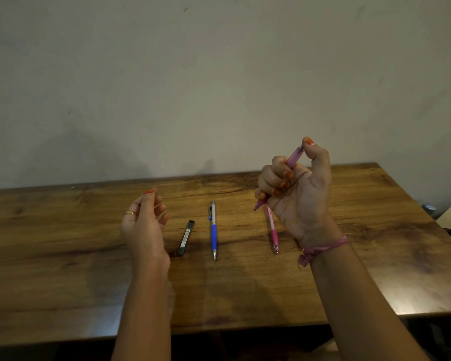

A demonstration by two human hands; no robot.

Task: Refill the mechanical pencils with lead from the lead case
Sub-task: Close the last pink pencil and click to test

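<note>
A: Right hand [296, 194]?
B: Raised; fingers curled round purple plastic mechanical pencil [289, 165], thumb on its top end.
A: Left hand [143, 225]?
B: Raised, fingers loosely bent; whether it pinches anything, cannot tell.
A: On brown wooden table [349, 277]?
B: Slim black lead case [185, 238], blue-and-silver mechanical pencil [213, 230], pink mechanical pencil [271, 227], lying apart.

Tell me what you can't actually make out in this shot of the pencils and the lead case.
All in the head view:
- Print on the lead case: too small to read.
- Whether the left hand pinches a lead: too thin to tell.
- Middle of the purple pencil: hidden inside the right hand.
- Top end of the pink pencil: covered by that hand.
- Lead inside the blue pencil: not visible.
</note>
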